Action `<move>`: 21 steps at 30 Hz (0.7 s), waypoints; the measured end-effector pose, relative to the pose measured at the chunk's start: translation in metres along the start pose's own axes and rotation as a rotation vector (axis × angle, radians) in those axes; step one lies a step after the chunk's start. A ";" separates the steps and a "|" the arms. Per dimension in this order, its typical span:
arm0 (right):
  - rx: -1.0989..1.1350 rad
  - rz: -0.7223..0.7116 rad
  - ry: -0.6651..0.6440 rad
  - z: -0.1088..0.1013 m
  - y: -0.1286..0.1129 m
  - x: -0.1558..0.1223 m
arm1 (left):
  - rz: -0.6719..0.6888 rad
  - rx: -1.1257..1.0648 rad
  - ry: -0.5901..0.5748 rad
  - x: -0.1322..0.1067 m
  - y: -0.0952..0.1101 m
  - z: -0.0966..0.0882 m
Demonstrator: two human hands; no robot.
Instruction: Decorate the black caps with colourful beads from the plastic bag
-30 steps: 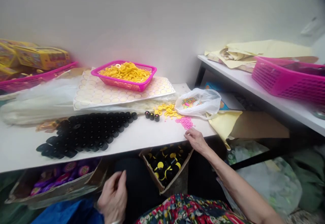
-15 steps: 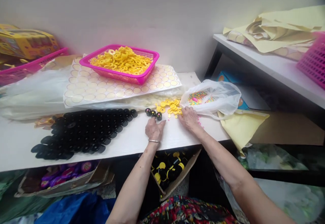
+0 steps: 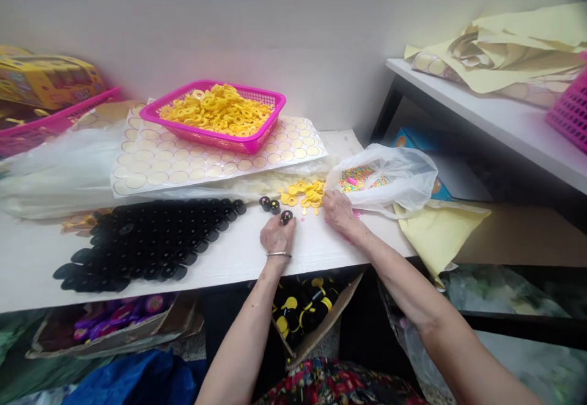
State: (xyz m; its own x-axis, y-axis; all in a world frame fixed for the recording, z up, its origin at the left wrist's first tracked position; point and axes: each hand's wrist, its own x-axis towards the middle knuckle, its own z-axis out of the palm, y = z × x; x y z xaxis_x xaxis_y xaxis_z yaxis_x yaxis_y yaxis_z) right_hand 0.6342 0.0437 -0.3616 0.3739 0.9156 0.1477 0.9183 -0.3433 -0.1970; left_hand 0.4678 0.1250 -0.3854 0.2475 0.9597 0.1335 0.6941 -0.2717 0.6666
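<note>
My left hand (image 3: 277, 235) is closed on a small round black container (image 3: 287, 216) with coloured bits in its top, low over the white table. Two similar black containers (image 3: 269, 205) stand just behind it. My right hand (image 3: 338, 209) has its fingers bent together at the right edge of a small pile of yellow ring-shaped caps (image 3: 306, 193); what it pinches, if anything, is hidden. Beside it lies an open white plastic bag (image 3: 403, 175) of tiny multicoloured beads (image 3: 362, 178), with a pink piece on top. A few pink bits are scattered near my fingers.
Rows of black containers (image 3: 151, 237) cover the table's left part. Behind them a pink basket (image 3: 213, 133) of yellow rings rests on sticker sheets (image 3: 183, 172). Below the table edge a carton (image 3: 316, 331) holds black-and-yellow pieces. A higher white shelf (image 3: 486, 111) stands right.
My left hand has taken hold of one black container and drawn it slightly towards me, away from the other two. My right hand's fingers have curled in near the yellow pile.
</note>
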 end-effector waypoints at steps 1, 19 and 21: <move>0.126 0.017 0.057 -0.001 0.001 0.000 | 0.009 -0.013 -0.022 -0.005 -0.002 -0.003; 0.731 0.454 -0.304 -0.009 -0.041 -0.049 | 0.330 -0.169 -0.232 -0.038 -0.039 -0.017; 0.567 0.353 -0.217 -0.013 -0.042 -0.053 | 0.325 -0.190 -0.235 -0.038 -0.041 -0.017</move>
State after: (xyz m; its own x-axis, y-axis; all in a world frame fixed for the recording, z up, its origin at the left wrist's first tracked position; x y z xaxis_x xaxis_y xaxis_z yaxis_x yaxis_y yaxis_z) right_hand 0.5775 0.0066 -0.3483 0.5489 0.8108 -0.2034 0.5154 -0.5198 -0.6813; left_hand 0.4186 0.1010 -0.4051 0.5946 0.7781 0.2025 0.4241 -0.5175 0.7432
